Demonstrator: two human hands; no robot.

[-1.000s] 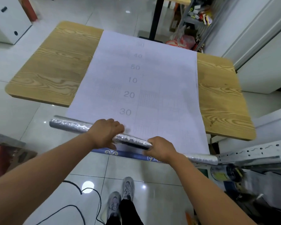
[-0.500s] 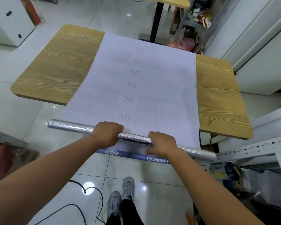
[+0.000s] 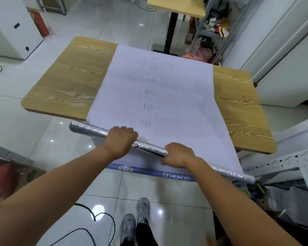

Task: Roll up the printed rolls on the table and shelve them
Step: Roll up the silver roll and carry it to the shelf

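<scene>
A long white printed sheet (image 3: 167, 96) with grey numbers lies unrolled across the wooden table (image 3: 68, 86) and hangs over its near edge, ending in a blue patterned border. A silver foil-like roll (image 3: 89, 129) lies across the sheet's near end, slanting down to the right. My left hand (image 3: 121, 138) grips the roll left of its middle. My right hand (image 3: 179, 154) grips it right of the middle; my right forearm hides part of the roll.
A metal shelf frame (image 3: 281, 162) stands at the right, close to the roll's right end. A black cable (image 3: 89, 231) lies on the tiled floor by my feet. Behind the table are a second table (image 3: 176, 6), a cluttered rack (image 3: 213, 27) and a white cabinet (image 3: 12, 27).
The roll has advanced up the sheet: the "30" beside my hands is now covered, and the "20" sits just above the roll. Both hands kept their grip and moved forward with it.
</scene>
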